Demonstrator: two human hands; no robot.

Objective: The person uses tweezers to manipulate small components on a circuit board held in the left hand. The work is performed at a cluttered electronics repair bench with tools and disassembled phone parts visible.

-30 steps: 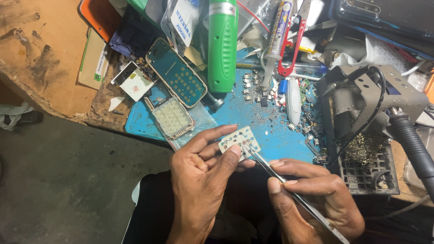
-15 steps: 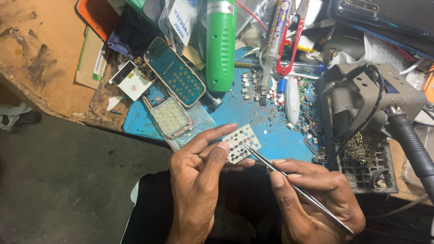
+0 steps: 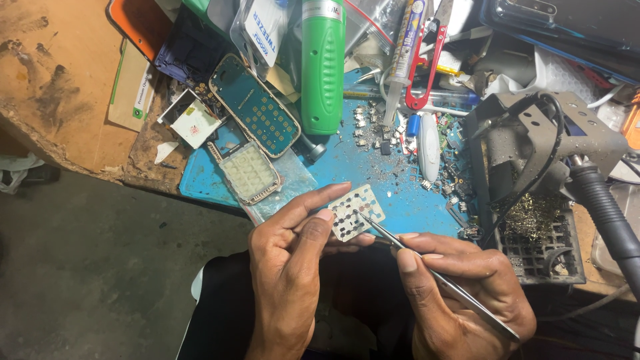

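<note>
— What's closest to the camera?

— The left hand [image 3: 287, 267] pinches a small white keypad sheet [image 3: 357, 212] between thumb and fingers, held just over the worktop's near edge. The right hand [image 3: 460, 293] has its grip clenched on metal tweezers [image 3: 433, 273], whose tips touch the sheet.

— And the surface beyond?

— A blue mat [image 3: 400, 173] speckled with tiny parts covers the worktop [image 3: 60, 87], which is worn brown wood at the left. A pale keypad frame [image 3: 250, 173] and a teal circuit board [image 3: 257, 107] lie on it, and farther back a green cylinder [image 3: 323, 67]. A grey floor [image 3: 100, 280] shows below left.
</note>
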